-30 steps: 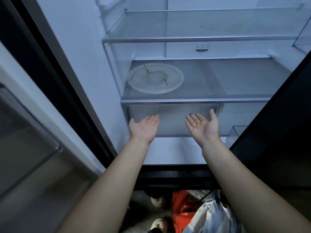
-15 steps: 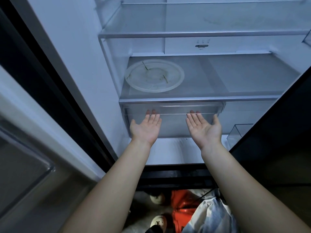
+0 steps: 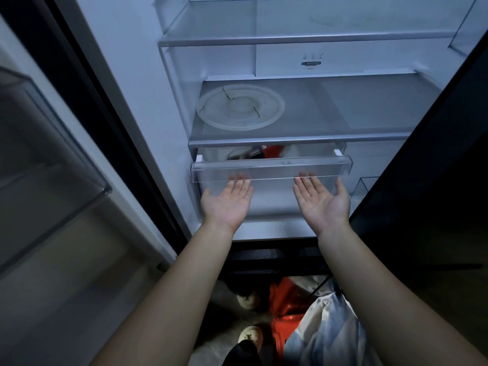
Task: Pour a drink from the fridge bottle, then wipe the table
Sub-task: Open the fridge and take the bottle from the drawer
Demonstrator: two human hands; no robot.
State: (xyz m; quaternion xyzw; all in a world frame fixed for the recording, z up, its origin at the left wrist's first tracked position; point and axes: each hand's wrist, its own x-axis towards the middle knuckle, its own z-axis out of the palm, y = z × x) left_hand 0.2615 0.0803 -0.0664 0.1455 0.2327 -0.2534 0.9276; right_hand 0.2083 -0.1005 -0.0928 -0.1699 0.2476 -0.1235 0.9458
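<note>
Our left hand [image 3: 227,203] flat, palm up, fingertips under drawer [image 3: 272,169] lip, gripping nothing | drawer has just slid out; red thing [image 3: 272,150] shows above and between our hands, maybe the bottle, we cannot tell | right hand [image 3: 320,200] the same

Clear drawer [image 3: 272,169] — red item [image 3: 273,149] inside; translucent plate [image 3: 240,107] flecked green.

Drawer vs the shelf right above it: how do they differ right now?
The drawer juts forward past the shelf, which sits further back. The drawer holds something red; the shelf bears a round clear plate. The left hand and right hand have fingertips at the drawer front; neither touches the shelf. Both are see-through.
</note>
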